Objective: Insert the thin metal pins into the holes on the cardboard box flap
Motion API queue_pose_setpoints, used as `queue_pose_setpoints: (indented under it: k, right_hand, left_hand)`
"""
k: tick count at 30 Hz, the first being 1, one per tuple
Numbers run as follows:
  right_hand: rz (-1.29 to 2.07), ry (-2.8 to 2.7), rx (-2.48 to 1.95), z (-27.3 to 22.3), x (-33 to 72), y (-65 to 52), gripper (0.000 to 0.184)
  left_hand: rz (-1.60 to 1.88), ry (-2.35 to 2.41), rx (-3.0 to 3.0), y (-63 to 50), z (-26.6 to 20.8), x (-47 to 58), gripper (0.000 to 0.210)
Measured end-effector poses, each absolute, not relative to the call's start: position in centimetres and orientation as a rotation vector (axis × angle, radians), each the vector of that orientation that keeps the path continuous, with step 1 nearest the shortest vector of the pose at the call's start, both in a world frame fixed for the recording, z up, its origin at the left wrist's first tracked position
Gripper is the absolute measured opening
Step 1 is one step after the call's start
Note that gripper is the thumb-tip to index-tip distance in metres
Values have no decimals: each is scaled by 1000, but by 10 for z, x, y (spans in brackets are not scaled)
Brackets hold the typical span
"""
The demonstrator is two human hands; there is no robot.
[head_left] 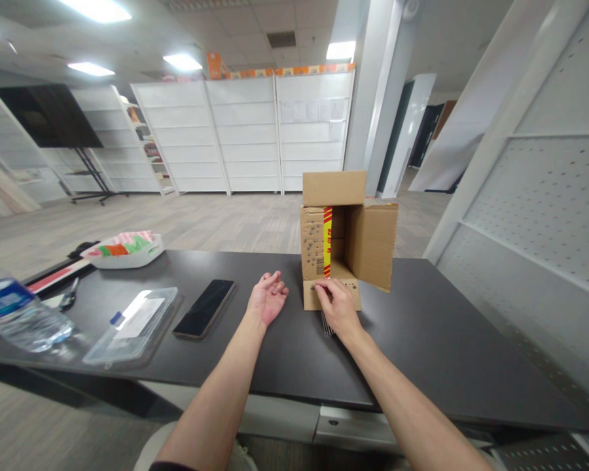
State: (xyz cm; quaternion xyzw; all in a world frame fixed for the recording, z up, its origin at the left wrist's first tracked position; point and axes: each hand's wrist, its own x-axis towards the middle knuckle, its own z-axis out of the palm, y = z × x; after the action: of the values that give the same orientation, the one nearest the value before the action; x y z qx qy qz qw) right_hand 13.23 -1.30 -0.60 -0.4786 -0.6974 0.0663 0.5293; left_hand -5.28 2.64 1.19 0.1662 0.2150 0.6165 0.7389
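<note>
An open cardboard box (311,242) stands on its side on the dark table, its opening toward me and its flaps spread. Small dark dots cover its left flap and mark the lower front flap (310,297). At that lower flap is my right hand (338,306), thumb and fingertips pinched together; what they hold, if anything, is too small to make out. Several thin, dark-striped pieces (326,325) lie below this hand, partly hidden by it. Palm up, my left hand (267,299) rests left of the box, fingers loosely curled and apart, with nothing in it.
Left of my hands lie a black phone (205,309) and a clear plastic case (132,327). A water bottle (22,314) is at the far left, near a white basket (127,256) with colourful contents. A white perforated panel (544,196) rises beyond the table's right side.
</note>
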Motion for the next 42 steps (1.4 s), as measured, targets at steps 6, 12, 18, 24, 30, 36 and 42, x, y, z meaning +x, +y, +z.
queue_pose_setpoints:
  k: [6, 12, 18, 24, 30, 36, 42]
  right_hand:
    - [138, -1680, -1165, -6, 133, -12, 22]
    - [111, -1693, -1179, -6, 133, -13, 21]
    - [72, -1697, -1230, -7, 133, -13, 17]
    - [66, -1706, -1256, -8, 133, -13, 16]
    - [60, -1707, -1279, -8, 133, -12, 16]
    - [74, -1714, -1335, -7, 133, -13, 18]
    - [69, -1716, -1355, -6, 133, -14, 18]
  left_hand:
    - [1355, 471, 358, 28, 11, -53, 28]
    - [1352, 471, 370, 28, 11, -53, 28]
    - [1350, 468, 361, 28, 10, -53, 27]
    - [1351, 467, 356, 27, 11, -53, 27]
    - [1347, 456, 359, 28, 9, -53, 27]
    - [1349, 458, 349, 28, 11, -53, 28]
    - [1351, 464, 335, 26, 14, -52, 28]
